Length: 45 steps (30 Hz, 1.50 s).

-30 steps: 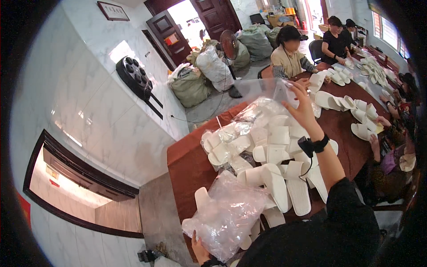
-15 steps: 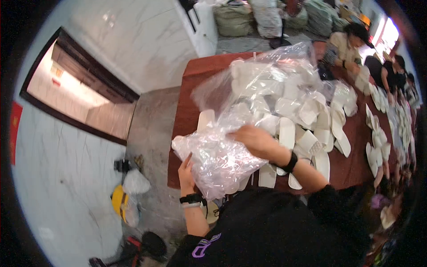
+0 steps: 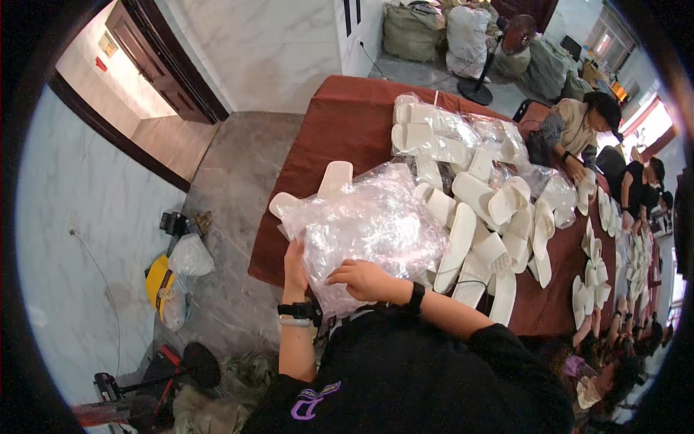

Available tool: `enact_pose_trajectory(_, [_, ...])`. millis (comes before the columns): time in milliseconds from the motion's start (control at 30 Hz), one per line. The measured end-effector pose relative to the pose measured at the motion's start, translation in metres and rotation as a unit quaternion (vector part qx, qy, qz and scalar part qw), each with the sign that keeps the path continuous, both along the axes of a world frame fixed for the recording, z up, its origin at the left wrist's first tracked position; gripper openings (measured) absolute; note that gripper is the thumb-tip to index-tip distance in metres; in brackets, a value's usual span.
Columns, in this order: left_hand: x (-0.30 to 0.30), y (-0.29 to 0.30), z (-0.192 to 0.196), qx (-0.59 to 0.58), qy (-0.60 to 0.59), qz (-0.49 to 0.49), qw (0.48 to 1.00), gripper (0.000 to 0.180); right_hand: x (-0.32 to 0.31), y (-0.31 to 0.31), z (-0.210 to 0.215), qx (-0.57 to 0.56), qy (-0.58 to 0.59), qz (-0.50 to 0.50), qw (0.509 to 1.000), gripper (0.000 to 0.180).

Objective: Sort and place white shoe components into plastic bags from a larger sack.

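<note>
Clear plastic bags, crumpled into one bulky, shiny bundle, sit at the near edge of the reddish-brown table, right in front of the person wearing the camera. Left hand grips the bundle's lower left side, fingers closed into the film, with a dark watch on the wrist. Right hand lies on the bundle's near side, fingers curled and pressing into the plastic, a black band on that wrist. White slippers lie heaped just beyond and to the right of the bundle, some touching it, and 2 of them poke out from under its far left edge. More slippers wrapped in clear film are stacked farther up the table. Across the far right corner, a seated person in a beige top bends over the table, and other workers sit along the right side, where further white slippers are laid out. On the grey floor to the left lies a yellow hard hat.
</note>
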State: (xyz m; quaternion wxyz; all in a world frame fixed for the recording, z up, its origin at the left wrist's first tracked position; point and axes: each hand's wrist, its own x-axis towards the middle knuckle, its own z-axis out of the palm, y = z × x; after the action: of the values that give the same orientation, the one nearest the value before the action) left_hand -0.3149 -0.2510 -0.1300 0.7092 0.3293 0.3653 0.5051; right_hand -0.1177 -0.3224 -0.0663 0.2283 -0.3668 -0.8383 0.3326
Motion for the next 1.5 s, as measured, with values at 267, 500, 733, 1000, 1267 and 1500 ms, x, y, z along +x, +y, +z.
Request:
enact_pose_trajectory(267, [0.002,0.003,0.0,-0.019,0.245,0.08,0.966,0.032,0.022,-0.007,0.003,-0.109,0.089,0.085,0.986,0.045])
enact_pose_trajectory(500, [-0.025,0.008,-0.013,0.058,0.309,0.125,0.941,0.03,0.084,-0.002,-0.024,-0.439,0.047,0.045,0.896,0.054])
enact_pose_trajectory(733, [-0.068,0.023,-0.016,0.055,0.314,0.088,0.944,0.042,0.204,0.081,-0.065,-0.167,0.125,-0.343,0.916,0.035])
enact_pose_trajectory(1000, [-0.051,0.027,-0.014,0.142,0.419,0.128,0.888,0.069,0.209,0.188,-0.072,0.034,-0.29,-0.385,0.876,0.032])
enact_pose_trajectory(1267, [-0.059,0.011,-0.007,0.264,0.837,0.104,0.468,0.039,0.198,0.228,-0.103,-0.019,-0.438,-0.328,0.837,0.043])
enact_pose_trajectory(1500, [-0.043,0.015,0.003,-0.035,0.364,0.152,0.918,0.045,0.225,0.229,-0.111,0.023,-0.206,-0.452,0.868,0.048])
